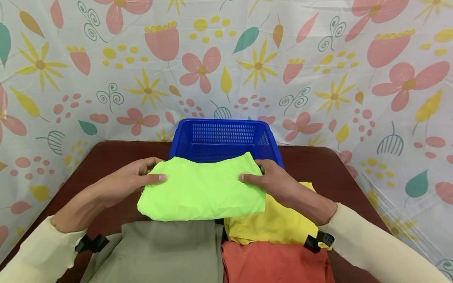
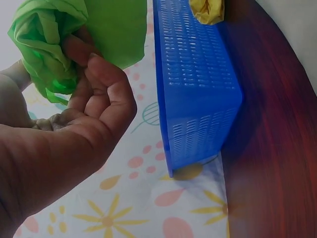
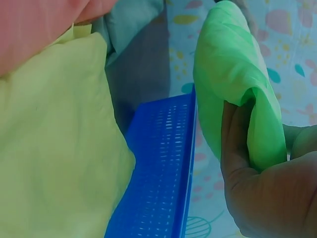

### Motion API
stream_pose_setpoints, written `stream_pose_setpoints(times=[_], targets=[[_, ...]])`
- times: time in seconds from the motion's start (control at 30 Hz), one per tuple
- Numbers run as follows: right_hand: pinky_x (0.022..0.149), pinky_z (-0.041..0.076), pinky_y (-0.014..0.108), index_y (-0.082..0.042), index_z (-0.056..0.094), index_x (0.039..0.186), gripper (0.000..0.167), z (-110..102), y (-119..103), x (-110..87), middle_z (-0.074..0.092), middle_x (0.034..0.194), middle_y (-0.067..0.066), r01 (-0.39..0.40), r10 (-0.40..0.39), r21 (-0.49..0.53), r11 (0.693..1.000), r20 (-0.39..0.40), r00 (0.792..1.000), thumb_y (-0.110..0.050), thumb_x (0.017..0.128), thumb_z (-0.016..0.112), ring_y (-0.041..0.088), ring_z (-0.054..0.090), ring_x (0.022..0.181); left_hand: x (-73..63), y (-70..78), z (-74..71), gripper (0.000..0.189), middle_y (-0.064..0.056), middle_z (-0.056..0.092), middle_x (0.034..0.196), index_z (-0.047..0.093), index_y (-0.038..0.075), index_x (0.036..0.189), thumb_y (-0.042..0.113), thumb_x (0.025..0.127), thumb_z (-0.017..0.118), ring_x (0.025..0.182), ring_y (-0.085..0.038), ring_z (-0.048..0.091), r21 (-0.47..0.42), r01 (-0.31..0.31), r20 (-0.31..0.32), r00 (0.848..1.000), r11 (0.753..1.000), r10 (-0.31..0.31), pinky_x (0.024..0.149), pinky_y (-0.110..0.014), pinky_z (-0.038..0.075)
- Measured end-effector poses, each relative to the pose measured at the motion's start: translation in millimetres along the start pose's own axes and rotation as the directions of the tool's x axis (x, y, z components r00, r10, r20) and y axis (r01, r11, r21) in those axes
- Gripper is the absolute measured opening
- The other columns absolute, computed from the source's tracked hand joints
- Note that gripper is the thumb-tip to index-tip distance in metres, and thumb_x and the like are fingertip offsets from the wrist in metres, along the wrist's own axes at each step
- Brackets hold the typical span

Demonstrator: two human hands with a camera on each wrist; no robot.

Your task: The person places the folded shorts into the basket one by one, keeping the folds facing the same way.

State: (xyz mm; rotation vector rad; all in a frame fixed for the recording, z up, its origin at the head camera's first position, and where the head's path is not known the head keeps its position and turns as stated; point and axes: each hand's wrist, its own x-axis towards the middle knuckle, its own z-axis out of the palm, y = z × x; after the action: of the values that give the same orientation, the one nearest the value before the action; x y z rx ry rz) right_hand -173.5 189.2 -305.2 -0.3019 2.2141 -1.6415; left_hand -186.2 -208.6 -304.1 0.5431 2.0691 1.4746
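Just one lime cloth (image 1: 203, 192), one basket (image 1: 223, 133)

Sleeved forearms (image 1: 44, 247) angle inward, the left hand (image 1: 125, 181) and right hand (image 1: 274, 181) pinching, thumbs (image 1: 152, 179) pointing toward each other.

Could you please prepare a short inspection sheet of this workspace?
Surface: dark reddish-brown table, partly covered by cloth.
Job's things: lime-green cloth, held raised, partly hiding the blue basket in the head view; grey cloth, yellow cloth and red cloth lie nearer the person.
Clutter: nothing seen.
Hands: left hand and right hand grip the lime-green cloth at opposite ends.
Cables: nothing seen.
Surroundings: floral sheet behind the table.
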Motion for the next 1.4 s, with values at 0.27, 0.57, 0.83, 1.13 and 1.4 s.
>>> stream_pose_setpoints(times=[0.27,0.57,0.83,1.13,1.4], targets=[[0.081,0.064,0.038,0.001,0.065,0.128,0.032,-5.7,1.4,3.9,0.078,0.106,0.016,0.005,-0.005,0.034,0.999,-0.005,1.0,-0.02,0.105,0.07,0.029,0.078,0.091,11.9,2.8,1.3,0.053,-0.021,0.074,0.114,0.04,0.003,0.146,0.033,0.109,0.063,0.101,-0.036,0.076,-0.027,0.004,-0.024,1.0,1.0,-0.005,0.088,-0.045,0.062],[0.08,0.064,0.041,0.002,0.064,0.128,0.03,-14.4,3.1,10.3,0.077,0.107,0.017,0.014,-0.014,0.069,0.998,-0.005,1.0,-0.019,0.106,0.068,0.029,0.079,0.092,27.5,7.3,0.5,0.054,-0.018,0.076,0.11,0.039,-0.001,0.145,0.032,0.109,0.063,0.099,-0.03,0.077,-0.036,-0.005,-0.036,0.999,0.999,0.003,0.087,-0.042,0.062],[0.08,0.064,0.045,0.006,0.06,0.13,0.032,-22.5,5.1,19.8,0.077,0.108,0.016,0.015,-0.014,0.117,0.993,-0.011,1.0,-0.017,0.107,0.065,0.03,0.079,0.092,41.6,7.7,-1.0,0.054,-0.016,0.076,0.111,0.037,-0.002,0.147,0.03,0.11,0.06,0.098,-0.029,0.078,-0.088,0.006,-0.049,0.999,0.996,-0.01,0.084,-0.041,0.063],[0.078,0.064,0.047,0.008,0.057,0.134,0.036,-31.3,7.9,31.2,0.076,0.109,0.016,0.003,0.003,0.1,0.995,-0.056,0.998,-0.017,0.108,0.063,0.03,0.08,0.09,58.0,5.8,-4.0,0.049,-0.013,0.076,0.109,0.042,-0.001,0.145,0.03,0.11,0.059,0.095,-0.026,0.078,-0.098,-0.002,-0.08,0.997,0.995,-0.006,0.082,-0.038,0.063],[0.077,0.065,0.046,0.007,0.056,0.134,0.035,-35.6,7.8,43.1,0.076,0.106,0.015,0.002,0.008,0.123,0.992,-0.084,0.996,-0.016,0.109,0.063,0.028,0.08,0.087,70.9,5.9,-9.8,0.049,-0.012,0.074,0.11,0.044,-0.001,0.146,0.029,0.111,0.059,0.093,-0.025,0.078,-0.116,-0.039,-0.094,0.995,0.993,0.028,0.079,-0.037,0.064]])
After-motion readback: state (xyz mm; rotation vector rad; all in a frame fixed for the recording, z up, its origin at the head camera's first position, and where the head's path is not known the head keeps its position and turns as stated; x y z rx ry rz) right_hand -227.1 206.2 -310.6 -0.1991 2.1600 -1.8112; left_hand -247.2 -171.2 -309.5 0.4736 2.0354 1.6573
